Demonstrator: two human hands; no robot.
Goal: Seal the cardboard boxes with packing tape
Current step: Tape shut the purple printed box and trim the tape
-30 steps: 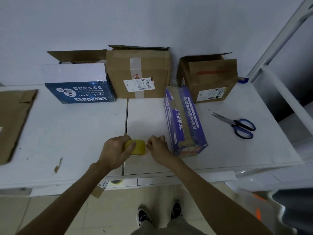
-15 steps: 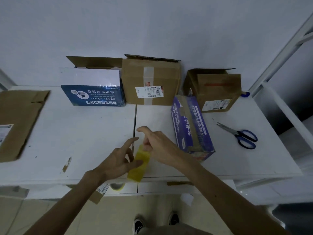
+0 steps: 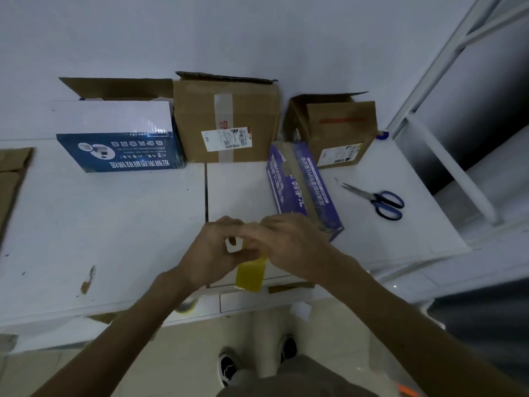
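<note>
Left hand (image 3: 211,250) + right hand (image 3: 289,245) both curled on yellow tape roll (image 3: 250,273), over table (image 3: 114,224) front edge. Roll prob light, stiff core; film thin, sticky: hold by core, peel end w/ nail. Purple box (image 3: 303,190) just right.

A white bench (image 3: 114,224) carries three boxes along the wall: a blue-and-white box (image 3: 120,150), a taped brown carton (image 3: 226,118) and an open brown carton (image 3: 340,130). A purple box (image 3: 303,187) lies just in front of them, with blue-handled scissors (image 3: 380,200) to its right and flattened cardboard (image 3: 11,179) at the far left.
</note>
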